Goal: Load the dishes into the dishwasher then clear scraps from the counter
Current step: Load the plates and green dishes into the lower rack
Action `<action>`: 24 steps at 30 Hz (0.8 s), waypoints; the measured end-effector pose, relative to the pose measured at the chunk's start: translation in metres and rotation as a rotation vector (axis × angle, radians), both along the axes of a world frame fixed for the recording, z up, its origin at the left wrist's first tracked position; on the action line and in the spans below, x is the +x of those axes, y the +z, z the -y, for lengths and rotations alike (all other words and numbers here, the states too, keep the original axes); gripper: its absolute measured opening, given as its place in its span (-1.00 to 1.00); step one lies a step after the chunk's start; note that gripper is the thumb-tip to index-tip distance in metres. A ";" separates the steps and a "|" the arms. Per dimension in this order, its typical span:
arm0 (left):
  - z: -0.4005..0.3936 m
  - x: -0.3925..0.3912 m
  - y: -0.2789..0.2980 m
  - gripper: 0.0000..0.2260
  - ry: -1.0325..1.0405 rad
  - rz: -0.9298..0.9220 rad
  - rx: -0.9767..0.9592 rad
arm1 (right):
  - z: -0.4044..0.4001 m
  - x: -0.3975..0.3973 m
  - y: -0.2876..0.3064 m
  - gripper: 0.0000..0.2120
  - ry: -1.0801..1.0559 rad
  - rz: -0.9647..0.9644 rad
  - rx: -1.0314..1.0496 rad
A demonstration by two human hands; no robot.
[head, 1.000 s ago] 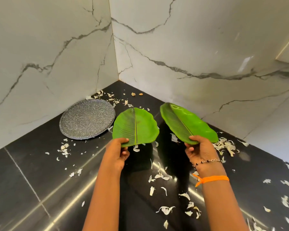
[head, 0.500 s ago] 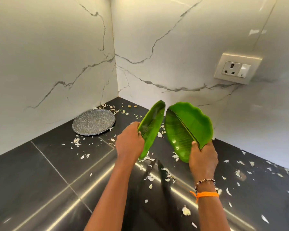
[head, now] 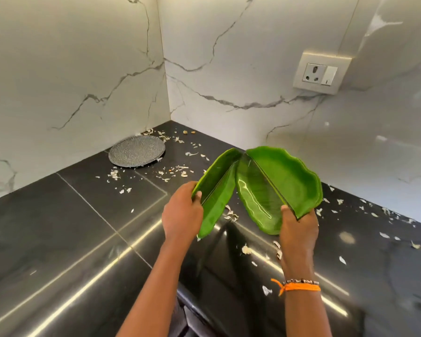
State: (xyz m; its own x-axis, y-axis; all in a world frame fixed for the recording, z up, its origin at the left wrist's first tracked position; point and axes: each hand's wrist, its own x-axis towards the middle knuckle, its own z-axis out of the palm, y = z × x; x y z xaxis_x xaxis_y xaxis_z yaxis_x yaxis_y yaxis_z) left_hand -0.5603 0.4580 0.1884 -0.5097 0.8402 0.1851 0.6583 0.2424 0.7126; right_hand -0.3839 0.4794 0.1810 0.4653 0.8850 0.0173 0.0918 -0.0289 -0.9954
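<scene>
I hold two green leaf-shaped plates above the black counter (head: pixel 58 227). My left hand (head: pixel 181 215) grips the near end of the left leaf plate (head: pixel 216 188), which is tilted steeply on edge. My right hand (head: pixel 298 227) grips the near end of the right leaf plate (head: pixel 277 183), tilted with its hollow facing me. The plates' far tips nearly touch. A round speckled grey plate (head: pixel 136 150) lies flat on the counter near the corner. White and tan scraps (head: pixel 170 172) are strewn over the counter.
Marble walls meet in a corner behind the counter. A wall socket with a switch (head: pixel 320 72) sits on the right wall. The counter's front edge runs below my forearms, with a dark cabinet gap under it.
Both leaf plates rose off the counter and tilted upright, coming together in the middle. The view pulled back from the corner.
</scene>
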 end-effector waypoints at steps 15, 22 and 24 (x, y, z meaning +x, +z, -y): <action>0.101 -0.022 -0.018 -0.78 -0.066 0.310 0.317 | 0.160 0.042 -0.011 -0.72 0.005 -0.482 0.179; 0.185 -0.044 -0.037 -0.84 -0.364 0.576 0.201 | 0.299 0.027 -0.053 -0.73 -0.136 -0.898 0.058; 0.202 -0.038 -0.041 -0.86 -0.395 0.633 0.101 | 0.336 0.032 -0.062 -0.70 -0.208 -0.931 0.042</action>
State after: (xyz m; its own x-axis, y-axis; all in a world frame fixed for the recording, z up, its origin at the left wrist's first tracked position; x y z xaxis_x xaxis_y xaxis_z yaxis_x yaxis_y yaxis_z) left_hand -0.5984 0.2562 0.1479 -0.2085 0.9771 0.0429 0.1400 -0.0136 0.9901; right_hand -0.3519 0.1436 0.1192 0.4559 0.7901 -0.4098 -0.7409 0.0816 -0.6667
